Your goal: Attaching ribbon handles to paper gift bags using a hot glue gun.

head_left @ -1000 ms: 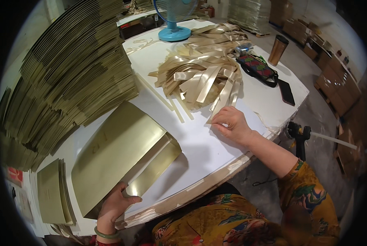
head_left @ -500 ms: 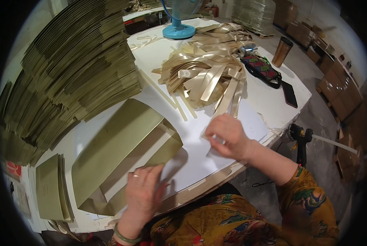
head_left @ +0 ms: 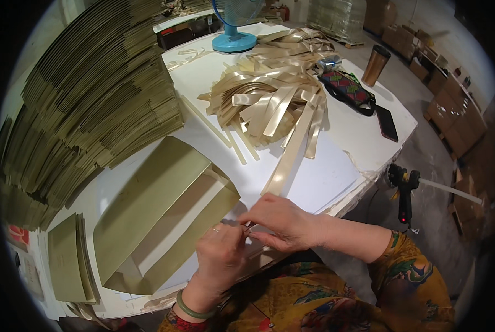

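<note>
My right hand (head_left: pixel 283 226) is closed, and a long satin ribbon (head_left: pixel 285 166) in pale gold runs from the pile down to it. The ribbon's near end is hidden by my fingers. My left hand (head_left: pixel 221 255) is curled shut, its fingertips meeting those of my right hand; what it pinches there is too small to make out. Left of my hands, an olive-gold box (head_left: pixel 153 199) of folded card lies on its side, its open face toward me and a pale interior showing. The ribbon pile (head_left: pixel 264 94) is spread across the middle of the table.
A tall stack of olive-gold card pieces (head_left: pixel 98 94) fills the left, with a few folded ones (head_left: pixel 65 260) nearer. At the back stand a blue fan (head_left: pixel 233 40) and a brown tumbler (head_left: pixel 376 65). A phone (head_left: pixel 386 123) and patterned pouch (head_left: pixel 347 91) lie right; a glue gun (head_left: pixel 405 193) hangs beyond the edge.
My right hand has come left and nearer me, drawing a ribbon out from the pile. My left hand has left the box's edge and moved right to meet it.
</note>
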Demonstrator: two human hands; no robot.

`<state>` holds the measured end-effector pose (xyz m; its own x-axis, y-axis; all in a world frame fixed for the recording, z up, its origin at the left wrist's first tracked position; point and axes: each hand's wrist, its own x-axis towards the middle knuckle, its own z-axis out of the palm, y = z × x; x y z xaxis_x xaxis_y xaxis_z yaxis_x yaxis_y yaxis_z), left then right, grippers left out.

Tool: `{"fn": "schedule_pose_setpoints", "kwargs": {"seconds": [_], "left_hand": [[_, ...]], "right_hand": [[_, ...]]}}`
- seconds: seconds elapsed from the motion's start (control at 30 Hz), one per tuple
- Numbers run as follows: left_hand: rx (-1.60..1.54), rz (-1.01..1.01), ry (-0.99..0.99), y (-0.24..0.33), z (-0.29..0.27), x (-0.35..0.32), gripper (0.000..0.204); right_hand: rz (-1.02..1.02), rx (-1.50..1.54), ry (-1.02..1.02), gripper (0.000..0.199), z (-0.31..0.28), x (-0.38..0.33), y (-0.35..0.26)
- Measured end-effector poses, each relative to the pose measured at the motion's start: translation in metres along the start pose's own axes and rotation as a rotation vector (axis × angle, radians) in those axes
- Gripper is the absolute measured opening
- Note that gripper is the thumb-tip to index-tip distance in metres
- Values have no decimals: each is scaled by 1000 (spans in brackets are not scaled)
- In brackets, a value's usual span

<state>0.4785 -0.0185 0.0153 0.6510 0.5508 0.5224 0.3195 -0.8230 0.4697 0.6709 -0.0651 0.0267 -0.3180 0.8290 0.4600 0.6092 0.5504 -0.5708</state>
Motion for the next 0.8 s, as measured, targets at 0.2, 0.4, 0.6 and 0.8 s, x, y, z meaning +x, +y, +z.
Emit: {"fn": "schedule_pose_setpoints", "kwargs": {"seconds": [0.2, 0.4, 0.6, 0.8], "left_hand": [[-476, -396, -21, -5, -12, -12, 8], [-732, -673, -20, -17, -17, -14, 8], [-846, -722, -15, -27, -19, -15, 15], [-857, -732, -86, -26, -17, -7, 17]], "right_hand": [[345, 250, -168, 14, 17, 1, -4], [409, 293, -104, 17, 27, 10, -1], [666, 430, -83, 22, 33, 13, 2], [629, 465, 27, 23, 40, 9, 8]]}}
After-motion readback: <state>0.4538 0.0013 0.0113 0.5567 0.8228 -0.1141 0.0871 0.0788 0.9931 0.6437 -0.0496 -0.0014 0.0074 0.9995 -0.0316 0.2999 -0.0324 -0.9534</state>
